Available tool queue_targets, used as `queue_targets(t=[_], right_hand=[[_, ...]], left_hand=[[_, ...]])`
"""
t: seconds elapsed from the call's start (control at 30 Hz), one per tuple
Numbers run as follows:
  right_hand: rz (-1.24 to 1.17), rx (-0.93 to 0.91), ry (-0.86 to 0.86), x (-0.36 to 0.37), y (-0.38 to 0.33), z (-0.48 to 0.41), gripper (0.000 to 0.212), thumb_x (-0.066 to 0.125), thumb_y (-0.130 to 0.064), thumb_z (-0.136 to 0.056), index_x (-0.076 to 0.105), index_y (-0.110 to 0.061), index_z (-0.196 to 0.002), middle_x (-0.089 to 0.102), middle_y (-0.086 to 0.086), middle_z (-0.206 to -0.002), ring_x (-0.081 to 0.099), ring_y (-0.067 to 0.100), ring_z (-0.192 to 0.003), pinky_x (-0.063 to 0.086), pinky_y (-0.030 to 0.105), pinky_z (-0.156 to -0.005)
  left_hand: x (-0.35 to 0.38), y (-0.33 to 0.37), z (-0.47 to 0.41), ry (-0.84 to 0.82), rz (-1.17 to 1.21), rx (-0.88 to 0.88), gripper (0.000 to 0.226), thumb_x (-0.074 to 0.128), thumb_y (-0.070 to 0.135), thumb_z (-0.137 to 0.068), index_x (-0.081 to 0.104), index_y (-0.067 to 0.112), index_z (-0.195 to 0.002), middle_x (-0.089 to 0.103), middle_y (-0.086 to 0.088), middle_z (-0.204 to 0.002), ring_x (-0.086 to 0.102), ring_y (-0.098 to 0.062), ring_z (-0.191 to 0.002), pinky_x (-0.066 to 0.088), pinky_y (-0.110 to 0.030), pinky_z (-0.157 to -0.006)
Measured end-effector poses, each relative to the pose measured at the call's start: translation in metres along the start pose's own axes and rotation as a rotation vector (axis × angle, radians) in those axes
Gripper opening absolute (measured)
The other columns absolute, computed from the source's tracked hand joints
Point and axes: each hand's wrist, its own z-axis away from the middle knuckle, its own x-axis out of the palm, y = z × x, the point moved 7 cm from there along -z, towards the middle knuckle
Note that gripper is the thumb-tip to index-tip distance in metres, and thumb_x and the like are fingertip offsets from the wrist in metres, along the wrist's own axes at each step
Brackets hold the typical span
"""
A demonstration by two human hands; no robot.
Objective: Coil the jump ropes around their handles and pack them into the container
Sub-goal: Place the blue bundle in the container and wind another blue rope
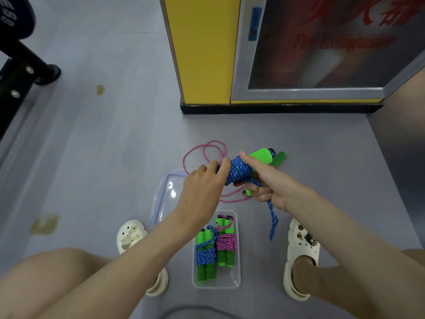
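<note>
Fingers (pixel 224 166) of the left hand (pixel 202 187) are curled onto the left end of the blue jump rope (pixel 238 170), which is mostly coiled round its green handles (pixel 261 155). Right hand (pixel 270 188) grips the bundle from the other side: index finger straight along the top of the coil, the rest curled underneath. Bundle is held above the floor (pixel 103 146), beyond the container (pixel 236 268). Loose blue tail (pixel 273 221) hangs from under the right hand, down near the right shoe (pixel 301 252).

Container is clear, open, on the floor between the shoes. Two wrapped ropes lie inside, side by side: blue-wrapped bundle (pixel 205 253) on the left, pink-wrapped bundle (pixel 226 242) on the right. Left forearm crosses its far-left corner.

Clear lid (pixel 165 192) lies flat on the floor just beyond the container, offset left; left hand and wrist cover its right part.

Pink jump rope (pixel 207 149) is loose and uncoiled on the floor under and behind the hands, which hide its middle. Its ribbed handle (pixel 279 158) pokes out past the held bundle. Small green end (pixel 247 192) sits by the right fingers; can't tell what it belongs to.

Behind: yellow pillar (pixel 202 49) and fire extinguisher cabinet (pixel 322 49). Black frame (pixel 18 65) far left. Left shoe (pixel 131 236) is beside the lid.
</note>
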Motion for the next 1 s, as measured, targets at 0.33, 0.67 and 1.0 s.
queue_targets(t=[0.33,0.67,1.0], right_hand=[[0.107,-0.066,0.042,-0.014,-0.004,-0.006,0.029,0.055,-0.042,-0.088,0.053,-0.017,-0.073,0.043,0.001,-0.048,0.017,0.006,-0.035,0.014,0.015,-0.034],[0.111,-0.119,-0.178,0.0,-0.005,0.001,0.036,0.051,-0.044,-0.092,0.055,-0.015,-0.07,0.041,0.0,-0.049,0.016,0.005,-0.036,0.011,0.016,-0.037],[0.214,-0.053,0.002,-0.012,0.009,-0.01,0.042,0.055,-0.043,-0.092,0.067,-0.007,-0.074,0.038,-0.003,-0.044,0.021,0.006,-0.036,0.018,0.016,-0.034]], left_hand=[[0.04,-0.013,0.006,-0.592,1.097,-0.565,0.049,0.056,0.051,-0.088,0.047,0.023,-0.127,0.06,0.0,-0.114,0.061,-0.011,-0.092,0.053,-0.027,-0.079],[0.043,-0.02,0.019,-0.824,1.424,-0.871,0.072,0.078,0.044,-0.06,0.058,0.012,-0.122,0.072,-0.005,-0.099,0.07,-0.016,-0.077,0.054,-0.026,-0.062],[0.032,-0.033,0.001,-0.553,0.788,-0.587,0.061,0.082,0.045,-0.067,0.052,0.018,-0.113,0.055,0.009,-0.091,0.059,-0.013,-0.086,0.055,-0.033,-0.079]])
